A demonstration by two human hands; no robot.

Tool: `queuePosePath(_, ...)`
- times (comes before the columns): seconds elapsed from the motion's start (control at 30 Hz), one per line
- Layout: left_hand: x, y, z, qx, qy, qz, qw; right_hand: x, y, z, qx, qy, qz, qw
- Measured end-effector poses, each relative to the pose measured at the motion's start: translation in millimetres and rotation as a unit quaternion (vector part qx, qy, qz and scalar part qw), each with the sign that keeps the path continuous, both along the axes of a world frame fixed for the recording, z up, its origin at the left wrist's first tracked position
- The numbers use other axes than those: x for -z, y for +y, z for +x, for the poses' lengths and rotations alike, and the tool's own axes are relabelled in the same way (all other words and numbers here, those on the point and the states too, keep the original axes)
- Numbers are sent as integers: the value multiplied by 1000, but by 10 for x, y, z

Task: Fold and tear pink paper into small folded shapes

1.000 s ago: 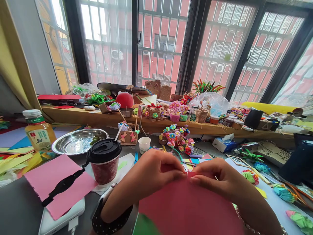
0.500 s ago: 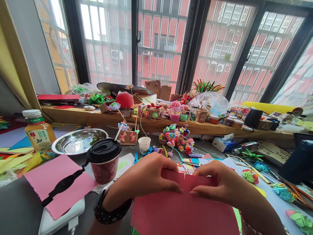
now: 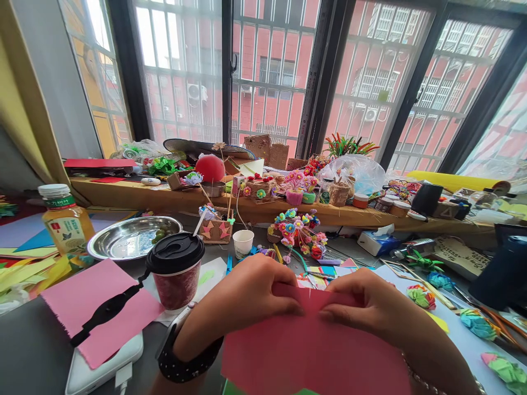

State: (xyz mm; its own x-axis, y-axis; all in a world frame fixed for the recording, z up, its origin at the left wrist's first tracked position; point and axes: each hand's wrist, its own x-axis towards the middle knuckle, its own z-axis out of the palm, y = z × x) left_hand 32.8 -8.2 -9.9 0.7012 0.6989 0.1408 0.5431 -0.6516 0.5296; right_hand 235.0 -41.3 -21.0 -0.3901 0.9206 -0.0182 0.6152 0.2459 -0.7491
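Note:
A dark pink sheet of paper (image 3: 313, 351) spans the space between my hands at the bottom centre, with a small slit at its top edge. My left hand (image 3: 263, 291) pinches the upper edge left of the slit, thumb in front and fingers behind. On the other side of the slit, my right hand (image 3: 358, 302) grips the same edge in the same way. Both thumbs point inward, a short gap apart. A bit of green shows under the sheet's lower edge.
Left of my hands stand a lidded cup (image 3: 175, 274), a metal plate (image 3: 99, 241), a juice bottle (image 3: 66, 225) and a light pink sheet (image 3: 102, 296). Ahead are a paper cup (image 3: 242, 244) and yarn flowers (image 3: 296, 227). Folded paper flowers (image 3: 477, 323) lie at right.
The sheet's lower part has lifted slightly, and green now shows below it. Both hands have shifted a little and still grip the top edge.

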Motion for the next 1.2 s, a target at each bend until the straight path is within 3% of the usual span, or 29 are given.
queuePosePath(0.17, 17, 8, 11, -24, 19, 39, 999, 12, 15, -25, 13, -23, 20, 999)
queuePosePath(0.43, -10, 7, -8, 21, -22, -41, 999, 13, 31, 6, -20, 38, -38, 998)
queuePosePath(0.63, 2, 0, -16, 24, -46, -72, 996, -54, 2, 4, -8, 91, -91, 992)
queuePosePath(0.8, 8, 4, -3, 20, -51, -75, 996, -76, 17, 13, -15, 96, -91, 991)
queuePosePath(1.07, 19, 3, -7, 25, -68, -76, 994, 37, 79, 54, -40, 135, -87, 986)
queuePosePath(1.2, 26, 28, -7, 24, -53, -65, 996, 39, 92, 69, -38, 101, -65, 992)
